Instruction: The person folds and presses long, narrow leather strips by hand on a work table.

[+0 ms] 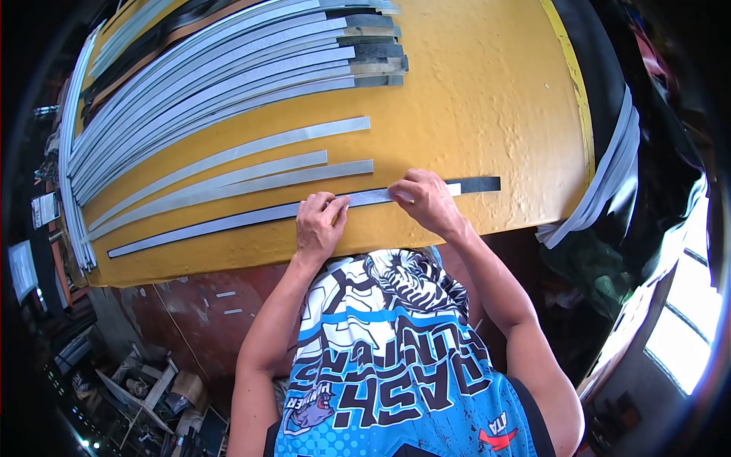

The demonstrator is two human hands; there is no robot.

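A long narrow black strip (481,184) lies across the near part of the yellow table, with a thinner light grey strip (369,198) on top of it. The black shows as a thin border along the grey and as a bare end at the right. My left hand (318,222) is closed at the strip's middle, thumb and fingers pressed together on it. Farther right, my right hand (428,199) has curled fingers pinching the grey strip near its whitish end (454,189). The fingertips of the right hand are partly hidden.
Loose grey strips (304,172) lie just beyond my hands. A large row of grey and black strips (251,65) covers the far left. More grey strips (601,183) hang over the right edge of the yellow table (487,99). A wooden rack (137,381) stands below left.
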